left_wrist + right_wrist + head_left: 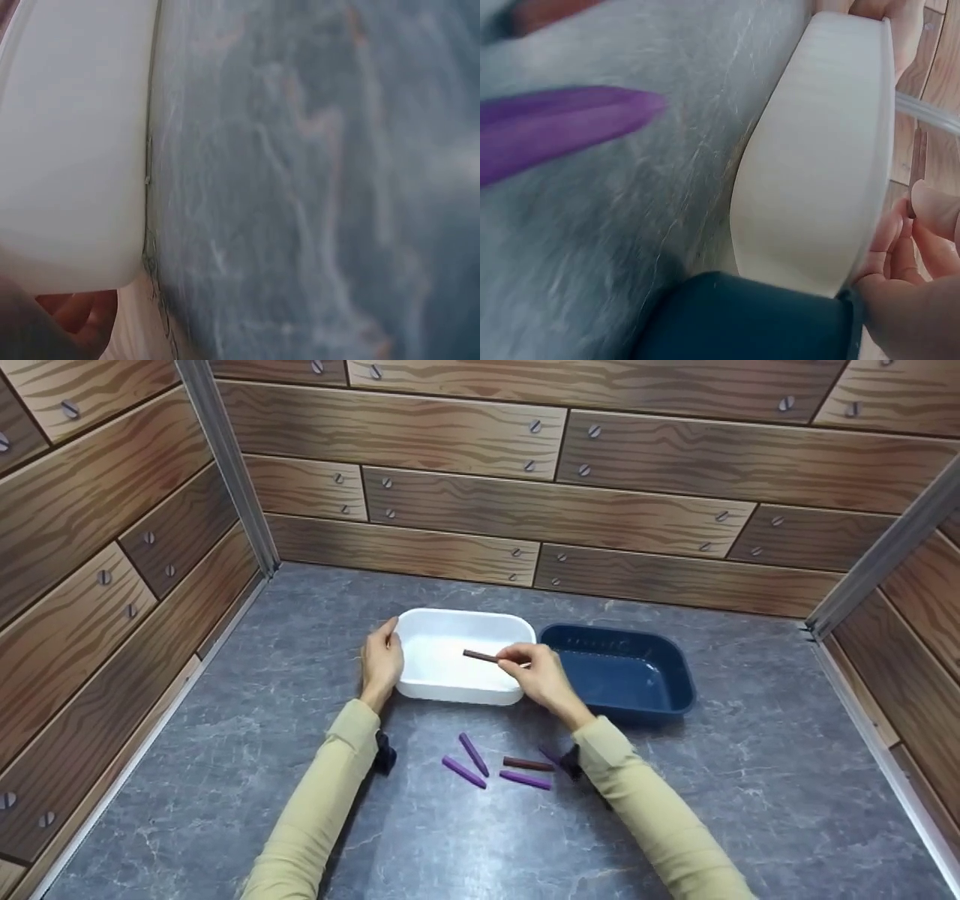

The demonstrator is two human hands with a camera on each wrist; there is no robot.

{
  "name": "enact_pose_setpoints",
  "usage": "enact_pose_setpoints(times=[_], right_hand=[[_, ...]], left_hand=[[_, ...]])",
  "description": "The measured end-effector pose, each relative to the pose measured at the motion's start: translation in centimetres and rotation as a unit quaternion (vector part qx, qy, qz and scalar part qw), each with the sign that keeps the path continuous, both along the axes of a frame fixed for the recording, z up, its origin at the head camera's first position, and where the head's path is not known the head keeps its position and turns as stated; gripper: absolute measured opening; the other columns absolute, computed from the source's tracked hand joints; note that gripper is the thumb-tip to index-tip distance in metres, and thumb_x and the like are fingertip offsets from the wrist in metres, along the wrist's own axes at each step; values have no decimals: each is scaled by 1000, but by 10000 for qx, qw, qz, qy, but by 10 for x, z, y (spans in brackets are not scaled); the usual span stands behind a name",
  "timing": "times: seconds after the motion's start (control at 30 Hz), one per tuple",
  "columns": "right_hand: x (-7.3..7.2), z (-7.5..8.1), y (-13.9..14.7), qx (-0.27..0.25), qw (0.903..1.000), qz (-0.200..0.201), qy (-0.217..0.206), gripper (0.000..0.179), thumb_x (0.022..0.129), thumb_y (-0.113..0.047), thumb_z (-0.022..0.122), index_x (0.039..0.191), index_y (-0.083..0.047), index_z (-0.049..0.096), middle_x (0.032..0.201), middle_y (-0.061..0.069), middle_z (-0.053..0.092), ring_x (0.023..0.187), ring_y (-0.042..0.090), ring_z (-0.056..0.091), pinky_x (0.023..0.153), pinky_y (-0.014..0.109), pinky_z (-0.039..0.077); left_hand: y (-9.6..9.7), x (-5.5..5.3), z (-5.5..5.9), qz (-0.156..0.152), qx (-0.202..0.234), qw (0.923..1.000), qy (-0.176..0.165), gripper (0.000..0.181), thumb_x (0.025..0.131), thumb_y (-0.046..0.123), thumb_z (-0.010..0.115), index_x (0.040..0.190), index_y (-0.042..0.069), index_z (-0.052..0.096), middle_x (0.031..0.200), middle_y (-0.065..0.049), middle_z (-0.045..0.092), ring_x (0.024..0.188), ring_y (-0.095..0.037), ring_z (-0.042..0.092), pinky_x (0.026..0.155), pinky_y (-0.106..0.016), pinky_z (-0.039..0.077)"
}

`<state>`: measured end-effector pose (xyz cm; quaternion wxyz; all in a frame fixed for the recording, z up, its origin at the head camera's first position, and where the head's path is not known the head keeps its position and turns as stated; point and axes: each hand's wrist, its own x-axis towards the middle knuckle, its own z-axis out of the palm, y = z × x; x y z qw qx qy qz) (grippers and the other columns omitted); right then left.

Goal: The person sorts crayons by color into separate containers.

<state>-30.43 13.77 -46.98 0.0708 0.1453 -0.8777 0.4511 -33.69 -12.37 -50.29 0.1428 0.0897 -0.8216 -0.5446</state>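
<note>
In the head view my right hand (546,679) pinches a brown crayon (478,656) between thumb and fingers, over the white tub (459,694). The right wrist view shows that crayon (919,161) jutting from the fingertips, above the level of the tub's rim. My left hand (381,660) grips the tub's left end; the left wrist view shows curled fingers (94,319) by its far corner. Nearer the person, another brown crayon (528,764) lies on the table among several purple crayons (463,772), one partly hidden by the right wrist.
A dark blue tub (619,711) stands close against the white tub's right end, beside the right forearm. All rests on a grey marbled table (262,765). Wood-patterned walls (465,495) with metal corner posts (232,472) rise at the back and both sides.
</note>
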Motion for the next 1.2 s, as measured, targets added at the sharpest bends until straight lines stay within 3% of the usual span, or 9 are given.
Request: enact_pose_setpoints(times=[0.33,0.67,0.9,1.2], right_hand=[[-24,-6,-19,353,9991,236,11,9,89,-10,70,94,-6,77,90,7,75,88,21,67,81,33,52],[-26,-14,-32,878,9955,323,173,8,88,-9,71,90,-5,78,86,6,75,78,17,65,73,30,52],[-27,-11,-38,1240,9918,133,-282,9,87,-8,70,88,-5,79,86,5,76,79,17,66,76,30,54],[-33,-10,-38,1239,9899,239,-653,9,86,-9,71,88,-8,79,87,4,77,79,14,65,78,29,53]], left_hand=[[1,-1,-1,-114,-109,9999,68,39,104,12,42,141,6,52,144,-13,53,136,-26,47,113,-37,38],[-4,2,-2,-104,-162,9998,6,40,104,11,42,142,5,51,145,-14,52,136,-28,47,114,-38,38],[-6,4,0,-186,-208,9996,-72,41,104,11,42,143,5,50,146,-14,51,137,-28,45,115,-37,36],[-3,1,2,-146,-261,9995,-79,40,103,11,42,143,5,50,145,-15,51,137,-28,46,114,-39,37]])
